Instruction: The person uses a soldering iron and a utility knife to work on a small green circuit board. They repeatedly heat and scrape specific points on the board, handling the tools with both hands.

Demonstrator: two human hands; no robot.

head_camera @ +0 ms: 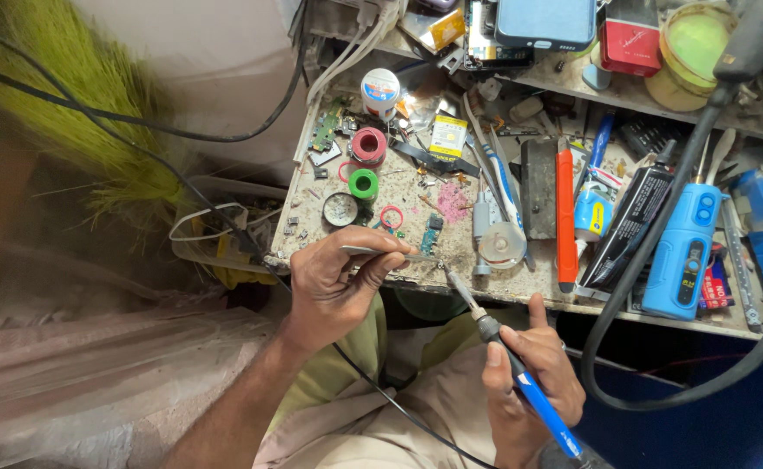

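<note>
Here, left hand (333, 287) pinches tweezers (381, 253) — right hand (529, 373) grips soldering iron (507, 360).

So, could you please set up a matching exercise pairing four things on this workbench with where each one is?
Things:
1. soldering iron
2. tweezers
3. green tape roll
4. blue rotary tool

Places:
A. lying at the right side of the bench
B. pinched in the left hand
C. gripped in the right hand
D. just below a red tape roll

Pairs: 1-C, 2-B, 3-D, 4-A
</note>
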